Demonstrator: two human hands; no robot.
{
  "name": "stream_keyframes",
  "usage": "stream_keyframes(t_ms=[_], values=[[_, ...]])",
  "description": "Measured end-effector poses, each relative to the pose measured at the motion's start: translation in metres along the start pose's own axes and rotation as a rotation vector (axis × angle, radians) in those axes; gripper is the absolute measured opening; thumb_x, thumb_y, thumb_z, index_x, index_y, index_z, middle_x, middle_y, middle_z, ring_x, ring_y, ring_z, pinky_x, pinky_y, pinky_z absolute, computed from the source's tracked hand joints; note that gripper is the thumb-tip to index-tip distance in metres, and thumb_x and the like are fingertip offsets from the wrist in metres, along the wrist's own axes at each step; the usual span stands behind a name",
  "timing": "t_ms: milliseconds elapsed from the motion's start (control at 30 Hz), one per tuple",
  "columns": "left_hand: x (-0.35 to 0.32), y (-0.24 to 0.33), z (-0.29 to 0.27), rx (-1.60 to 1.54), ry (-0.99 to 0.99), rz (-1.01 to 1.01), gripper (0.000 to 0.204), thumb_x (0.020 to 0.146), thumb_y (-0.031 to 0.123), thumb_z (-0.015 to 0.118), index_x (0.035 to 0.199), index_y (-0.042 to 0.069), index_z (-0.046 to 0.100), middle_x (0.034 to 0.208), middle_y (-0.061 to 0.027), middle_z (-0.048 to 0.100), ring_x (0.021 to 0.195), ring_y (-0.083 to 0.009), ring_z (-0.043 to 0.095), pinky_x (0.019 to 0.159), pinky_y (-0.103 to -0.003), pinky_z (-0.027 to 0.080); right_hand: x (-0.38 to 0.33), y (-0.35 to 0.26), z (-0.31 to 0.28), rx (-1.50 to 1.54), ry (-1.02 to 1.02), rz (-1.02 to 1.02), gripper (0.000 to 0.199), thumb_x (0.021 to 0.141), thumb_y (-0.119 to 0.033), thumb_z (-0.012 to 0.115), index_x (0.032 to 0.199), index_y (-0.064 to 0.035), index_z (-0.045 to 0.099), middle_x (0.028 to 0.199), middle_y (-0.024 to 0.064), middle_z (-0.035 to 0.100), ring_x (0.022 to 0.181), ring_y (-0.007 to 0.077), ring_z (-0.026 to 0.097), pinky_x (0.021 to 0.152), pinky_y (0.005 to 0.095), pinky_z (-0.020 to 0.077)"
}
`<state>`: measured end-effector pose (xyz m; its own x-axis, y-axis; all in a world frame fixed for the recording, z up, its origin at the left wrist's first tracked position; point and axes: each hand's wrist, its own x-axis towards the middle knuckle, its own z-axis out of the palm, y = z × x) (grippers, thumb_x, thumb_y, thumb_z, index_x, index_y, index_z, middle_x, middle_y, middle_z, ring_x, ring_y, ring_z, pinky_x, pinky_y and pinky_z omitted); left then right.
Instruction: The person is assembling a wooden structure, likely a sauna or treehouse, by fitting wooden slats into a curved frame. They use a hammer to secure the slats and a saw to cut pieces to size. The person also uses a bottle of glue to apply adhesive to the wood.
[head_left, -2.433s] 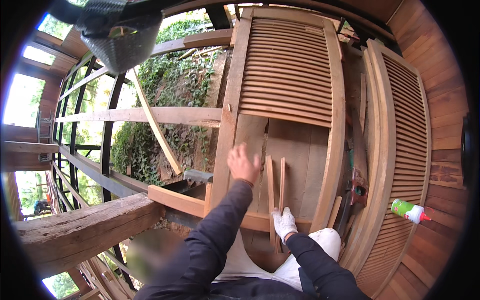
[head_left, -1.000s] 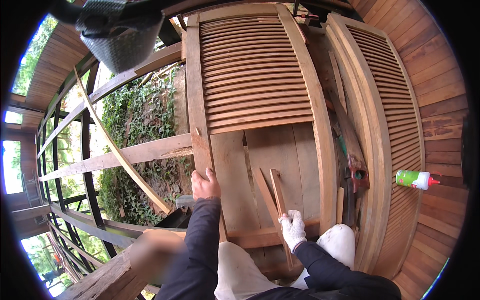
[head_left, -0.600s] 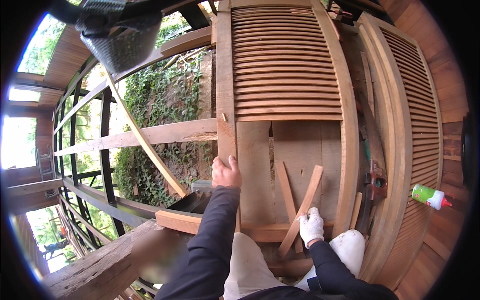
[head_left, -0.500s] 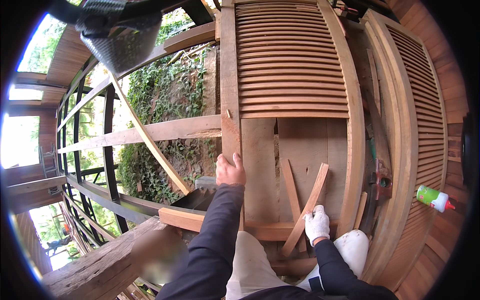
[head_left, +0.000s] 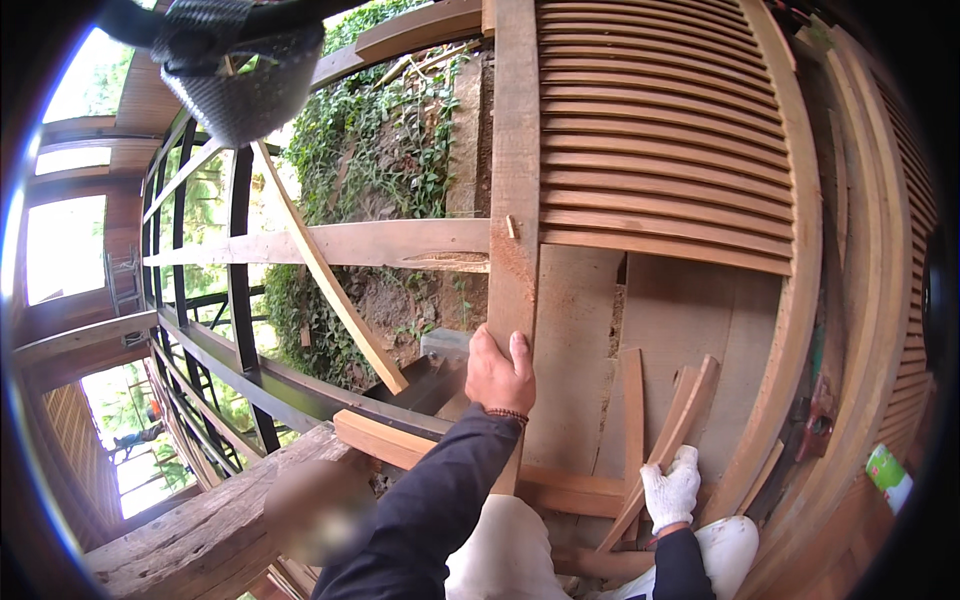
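Observation:
My bare left hand (head_left: 501,372) is closed round the left upright of a wooden louvre frame (head_left: 513,270). The fingers go over its outer edge and the thumb lies on its face. Horizontal louvre slats (head_left: 660,130) fill the upper part of the frame; the lower part has none fitted. In a white knitted glove, my right hand (head_left: 671,490) grips a loose wooden slat (head_left: 692,405), held slanting over the lower opening. A second piece lies close alongside it, partly hidden. Another loose slat (head_left: 632,420) leans just left of these.
A handsaw (head_left: 816,420) lies right of the frame, beside a second louvred panel (head_left: 915,200). A green and white bottle (head_left: 887,476) rests at the far right. A rough timber beam (head_left: 220,505) crosses the lower left, near a dark metal railing (head_left: 240,230).
The view has shifted, so the frame sits further right and looks larger. A second slat now shows alongside the one in my right hand. My left hand keeps its hold on the upright.

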<state>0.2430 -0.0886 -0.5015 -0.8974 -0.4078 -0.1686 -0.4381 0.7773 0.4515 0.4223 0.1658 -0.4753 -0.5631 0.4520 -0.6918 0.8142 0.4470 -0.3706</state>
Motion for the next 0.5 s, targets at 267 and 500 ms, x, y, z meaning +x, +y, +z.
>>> stream_keyframes(t_ms=[267, 500], values=[[0.000, -0.007, -0.002, -0.008, 0.004, 0.025, 0.049, 0.097, 0.036, 0.062, 0.129, 0.001, 0.052, 0.114, -0.0211, 0.063, 0.103, -0.0422, 0.063, 0.086, -0.049, 0.051, 0.014, 0.003, -0.014, 0.675, 0.101, -0.099, 0.028, 0.087, -0.011, 0.055, 0.114, -0.0023, 0.056, 0.094, 0.0029, 0.055, 0.076, 0.0121, 0.055, 0.065, 0.0293, 0.0492], [0.002, -0.001, 0.002, 0.011, 0.018, 0.018, 0.052, 0.097, 0.042, 0.060, 0.127, 0.000, 0.053, 0.114, -0.0212, 0.063, 0.102, -0.0415, 0.064, 0.085, -0.050, 0.052, 0.077, -0.134, -0.070, 1.342, 0.276, -0.266, 0.027, 0.096, -0.012, 0.058, 0.120, 0.0005, 0.058, 0.090, 0.0101, 0.064, 0.066, 0.0186, 0.064, 0.057, 0.0330, 0.0539]])
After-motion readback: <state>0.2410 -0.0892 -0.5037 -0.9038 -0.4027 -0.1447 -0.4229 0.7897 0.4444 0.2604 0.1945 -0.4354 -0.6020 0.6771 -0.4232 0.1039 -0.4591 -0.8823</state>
